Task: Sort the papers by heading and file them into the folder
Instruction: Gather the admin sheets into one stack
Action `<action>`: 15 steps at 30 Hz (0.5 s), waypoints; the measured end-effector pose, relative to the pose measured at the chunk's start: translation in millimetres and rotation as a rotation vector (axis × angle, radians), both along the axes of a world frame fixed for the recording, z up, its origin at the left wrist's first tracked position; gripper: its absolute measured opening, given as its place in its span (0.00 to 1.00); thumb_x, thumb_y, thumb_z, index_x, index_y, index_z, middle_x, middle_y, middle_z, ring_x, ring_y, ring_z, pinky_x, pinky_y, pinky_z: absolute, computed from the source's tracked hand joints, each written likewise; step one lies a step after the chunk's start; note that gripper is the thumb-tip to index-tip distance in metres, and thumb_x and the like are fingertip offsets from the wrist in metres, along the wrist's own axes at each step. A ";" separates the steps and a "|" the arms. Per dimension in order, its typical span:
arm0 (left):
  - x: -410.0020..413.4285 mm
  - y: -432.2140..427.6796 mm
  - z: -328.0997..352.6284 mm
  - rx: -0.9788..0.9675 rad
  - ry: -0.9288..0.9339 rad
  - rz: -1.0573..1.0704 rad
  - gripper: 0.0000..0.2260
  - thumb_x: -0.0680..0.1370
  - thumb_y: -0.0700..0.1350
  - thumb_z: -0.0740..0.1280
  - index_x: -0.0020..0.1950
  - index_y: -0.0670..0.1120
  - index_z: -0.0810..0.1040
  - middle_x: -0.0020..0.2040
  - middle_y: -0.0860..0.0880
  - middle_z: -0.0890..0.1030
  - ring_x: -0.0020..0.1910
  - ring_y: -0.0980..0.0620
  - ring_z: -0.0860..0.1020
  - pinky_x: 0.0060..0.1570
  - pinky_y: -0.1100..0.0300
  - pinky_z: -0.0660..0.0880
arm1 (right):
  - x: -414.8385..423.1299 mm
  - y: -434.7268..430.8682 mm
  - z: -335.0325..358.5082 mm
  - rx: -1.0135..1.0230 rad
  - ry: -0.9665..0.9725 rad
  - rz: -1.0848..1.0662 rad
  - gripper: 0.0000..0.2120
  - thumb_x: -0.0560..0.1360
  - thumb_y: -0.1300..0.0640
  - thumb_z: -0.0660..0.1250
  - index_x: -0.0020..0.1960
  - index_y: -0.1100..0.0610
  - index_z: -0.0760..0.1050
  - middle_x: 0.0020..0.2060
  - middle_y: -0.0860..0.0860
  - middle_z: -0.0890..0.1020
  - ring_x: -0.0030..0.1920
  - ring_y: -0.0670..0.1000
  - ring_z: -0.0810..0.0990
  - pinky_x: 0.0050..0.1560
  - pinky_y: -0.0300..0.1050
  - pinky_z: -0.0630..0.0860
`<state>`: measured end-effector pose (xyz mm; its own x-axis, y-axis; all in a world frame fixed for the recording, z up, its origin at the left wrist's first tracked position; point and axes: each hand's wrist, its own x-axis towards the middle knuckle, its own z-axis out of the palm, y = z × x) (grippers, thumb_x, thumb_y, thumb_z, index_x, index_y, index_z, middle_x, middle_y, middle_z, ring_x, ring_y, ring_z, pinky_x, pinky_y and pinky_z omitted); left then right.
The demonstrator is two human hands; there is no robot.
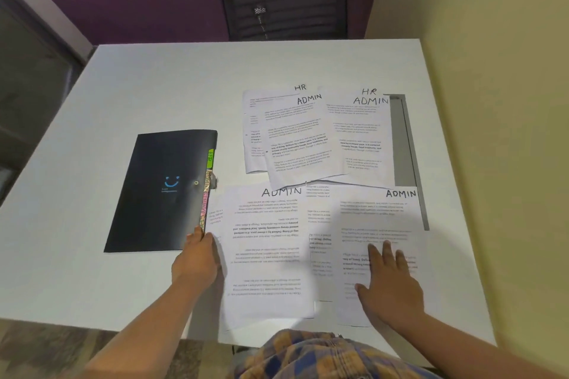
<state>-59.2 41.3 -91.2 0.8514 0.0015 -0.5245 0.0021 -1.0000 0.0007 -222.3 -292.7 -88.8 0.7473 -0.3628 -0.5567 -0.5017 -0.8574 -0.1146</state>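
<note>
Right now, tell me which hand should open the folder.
Probably left. The left hand sits at the tabbed edge of the black folder, while the right hand lies flat on the near-right ADMIN sheet.

Left hand [197, 255] at the near corner of the black plastic folder [160, 194], right hand [391, 283] spread flat on a white printed sheet headed ADMIN [378, 215]

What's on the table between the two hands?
Papers: an ADMIN sheet beside the left hand, then a half-covered sheet next to the right hand. The head view shows it.
</note>
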 end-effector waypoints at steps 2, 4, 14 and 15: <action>-3.3 -10.0 2.4 -0.004 -0.004 0.021 0.22 0.75 0.41 0.67 0.68 0.51 0.70 0.75 0.51 0.65 0.72 0.49 0.67 0.58 0.49 0.77 | -2.1 -2.8 -2.4 -0.002 -0.024 0.005 0.42 0.76 0.36 0.60 0.81 0.48 0.42 0.81 0.51 0.42 0.80 0.58 0.45 0.69 0.55 0.70; -5.6 -15.1 2.5 -0.014 -0.002 0.038 0.21 0.76 0.39 0.65 0.69 0.51 0.69 0.77 0.51 0.63 0.72 0.50 0.68 0.58 0.51 0.75 | -5.3 -5.1 -4.6 -0.005 -0.043 0.019 0.42 0.76 0.35 0.59 0.81 0.47 0.42 0.81 0.50 0.42 0.80 0.57 0.45 0.69 0.54 0.70; -7.2 -18.5 2.4 -0.056 -0.030 0.031 0.13 0.74 0.36 0.63 0.56 0.48 0.72 0.63 0.48 0.74 0.53 0.46 0.79 0.41 0.54 0.76 | -2.4 -8.8 -4.8 0.007 0.003 0.020 0.42 0.76 0.37 0.62 0.81 0.47 0.42 0.81 0.51 0.43 0.80 0.58 0.45 0.72 0.57 0.68; -8.1 -17.7 2.6 -0.083 -0.040 0.035 0.11 0.74 0.36 0.63 0.55 0.48 0.72 0.61 0.48 0.75 0.52 0.46 0.79 0.41 0.53 0.77 | -1.8 -9.0 -5.4 0.006 0.013 0.013 0.43 0.76 0.37 0.63 0.81 0.47 0.43 0.81 0.51 0.43 0.80 0.58 0.45 0.72 0.58 0.67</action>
